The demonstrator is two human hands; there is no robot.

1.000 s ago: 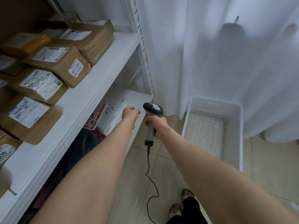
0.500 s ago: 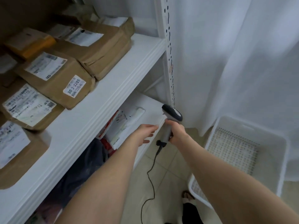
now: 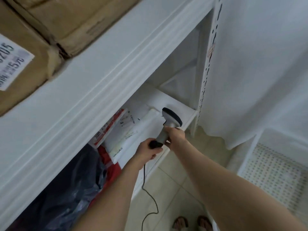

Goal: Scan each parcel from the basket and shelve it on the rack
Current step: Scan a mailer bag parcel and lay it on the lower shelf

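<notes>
I see the scanner [image 3: 168,125] over the front edge of the rack's [image 3: 93,90] lower shelf [image 3: 183,112], just beside the white parcels [image 3: 126,135] lying there. My right grip [image 3: 176,135] is wrapped round its handle under the head. My left grip [image 3: 148,151] holds the black butt, where the cable [image 3: 150,197] leaves. Brown parcels [image 3: 66,19] sit on the shelf above. The basket [image 3: 275,172] stands on the floor [image 3: 175,180] to the right, near the curtain [image 3: 258,64].
</notes>
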